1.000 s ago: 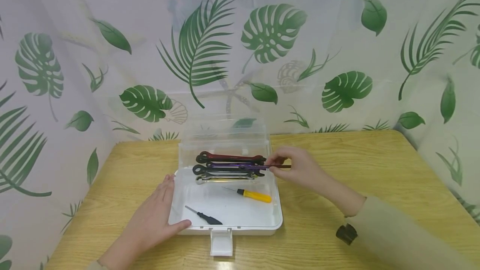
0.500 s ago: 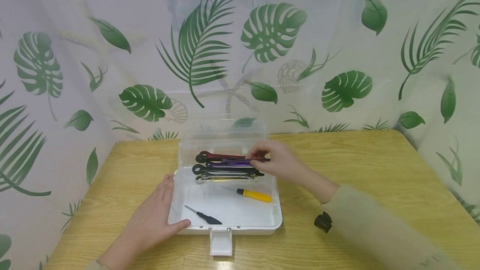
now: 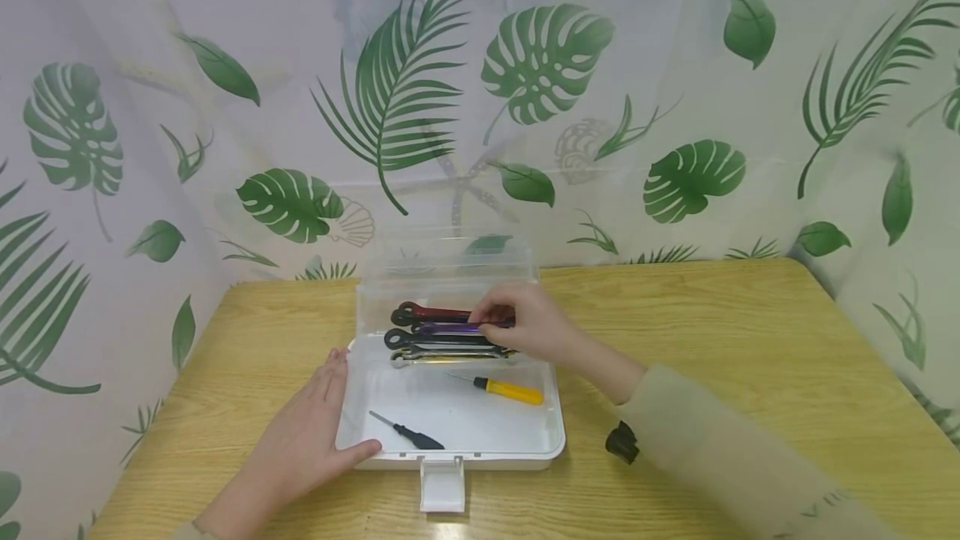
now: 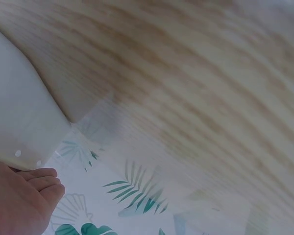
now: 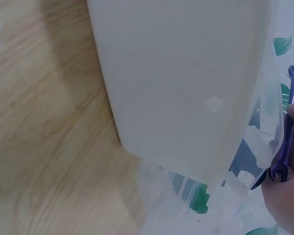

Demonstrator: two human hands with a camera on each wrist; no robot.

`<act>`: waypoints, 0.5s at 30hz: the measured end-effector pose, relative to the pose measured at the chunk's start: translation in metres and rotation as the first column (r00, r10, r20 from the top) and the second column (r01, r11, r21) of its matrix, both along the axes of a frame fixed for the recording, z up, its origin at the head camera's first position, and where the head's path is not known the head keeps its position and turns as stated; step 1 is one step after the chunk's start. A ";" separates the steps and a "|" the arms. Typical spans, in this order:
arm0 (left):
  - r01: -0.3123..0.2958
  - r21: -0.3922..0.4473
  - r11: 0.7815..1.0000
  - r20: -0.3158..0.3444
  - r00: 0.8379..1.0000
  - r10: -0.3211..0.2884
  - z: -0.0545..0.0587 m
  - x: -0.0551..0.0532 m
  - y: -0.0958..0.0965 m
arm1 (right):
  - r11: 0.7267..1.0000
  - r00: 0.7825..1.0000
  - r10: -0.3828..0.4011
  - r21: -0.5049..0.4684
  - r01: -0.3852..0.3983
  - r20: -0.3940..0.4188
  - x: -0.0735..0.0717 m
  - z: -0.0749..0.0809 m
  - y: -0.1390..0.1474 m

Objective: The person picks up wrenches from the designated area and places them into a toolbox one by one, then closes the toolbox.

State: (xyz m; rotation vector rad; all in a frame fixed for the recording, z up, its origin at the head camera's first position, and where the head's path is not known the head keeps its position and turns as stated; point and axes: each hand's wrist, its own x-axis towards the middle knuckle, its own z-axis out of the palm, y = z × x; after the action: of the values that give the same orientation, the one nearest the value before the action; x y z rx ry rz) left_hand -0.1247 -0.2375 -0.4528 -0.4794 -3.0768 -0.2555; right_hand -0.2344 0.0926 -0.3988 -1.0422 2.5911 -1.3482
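Note:
My right hand [image 3: 528, 322] pinches a purple wrench [image 5: 288, 134] over the back of an open white toolbox [image 3: 420, 458]; the right wrist view shows its ring end and open end. Below it lies a row of wrenches: a red one [image 3: 435, 314], a black one [image 3: 438, 340] and silver ones [image 3: 442, 352]. More purple shows in the row, partly hidden by my fingers. My left hand [image 3: 307, 427] rests against the toolbox's left side, fingers extended, thumb over the front rim.
A yellow-handled screwdriver [image 3: 513, 392] and a black screwdriver [image 3: 408, 432] lie in the toolbox. Its clear lid [image 3: 450, 261] stands raised at the back, near a leaf-patterned cloth [image 3: 420, 132]. A white latch [image 3: 442, 486] hangs over the wooden table [image 3: 712, 340].
My right hand has moved left with the purple wrench, from beyond the toolbox's right edge to over the row of wrenches. My left hand has stayed in place.

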 end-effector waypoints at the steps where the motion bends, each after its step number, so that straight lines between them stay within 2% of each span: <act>1: -0.001 0.000 1.000 0.000 1.000 0.001 0.000 0.000 0.000 | 1.000 1.000 0.002 0.001 -0.002 -0.005 0.000 0.000 -0.001; 11: 0.002 0.007 1.000 0.002 1.000 -0.002 -0.001 0.001 0.000 | 0.999 0.999 -0.004 0.054 0.006 -0.036 -0.001 -0.006 -0.007; 15: 0.002 0.005 1.000 -0.002 1.000 -0.002 -0.001 0.001 0.000 | 0.997 0.997 -0.013 0.075 0.019 -0.075 -0.002 -0.007 -0.009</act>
State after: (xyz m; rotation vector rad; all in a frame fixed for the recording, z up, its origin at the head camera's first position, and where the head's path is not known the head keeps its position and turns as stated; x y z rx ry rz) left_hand -0.1242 -0.2379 -0.4537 -0.4829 -3.0730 -0.2618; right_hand -0.2360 0.0836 -0.4058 -1.0824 2.6860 -1.2273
